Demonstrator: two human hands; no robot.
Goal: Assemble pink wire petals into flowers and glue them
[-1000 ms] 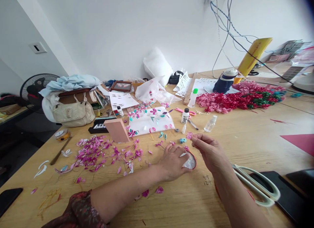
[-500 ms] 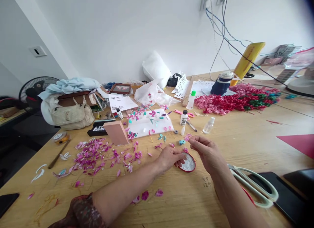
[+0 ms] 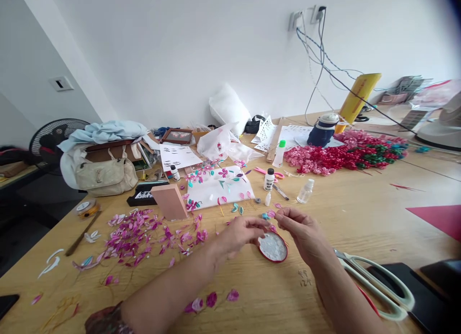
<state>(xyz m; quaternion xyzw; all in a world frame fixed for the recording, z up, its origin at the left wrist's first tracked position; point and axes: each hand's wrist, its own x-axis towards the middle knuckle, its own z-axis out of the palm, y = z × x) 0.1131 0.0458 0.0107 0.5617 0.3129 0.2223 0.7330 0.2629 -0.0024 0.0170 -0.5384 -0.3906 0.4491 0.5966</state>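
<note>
My right hand (image 3: 300,228) pinches a small pink petal (image 3: 271,213) between thumb and fingertips, above the table. Just left of it, my left hand (image 3: 247,234) is raised with its fingers apart and nothing visible in them, reaching toward the petal. Below both hands lies a round red-rimmed dish (image 3: 272,247) with a whitish, glossy substance in it. Next to the petal sits a small teal spool-like piece (image 3: 265,216), partly behind the fingers. Loose magenta petals (image 3: 133,235) are heaped to the left.
A pinkish block (image 3: 169,202) stands beside the petal heap. Wired flowers lie on a white sheet (image 3: 201,192). Small bottles (image 3: 269,179) stand behind the hands. Large scissors (image 3: 378,281) lie at right by a black object. A beaded red-pink bundle (image 3: 334,154) is farther back.
My left hand has lifted its fingers out of the dish and moved up and toward the petal. My right hand keeps hold of the petal. The view has shifted slightly.
</note>
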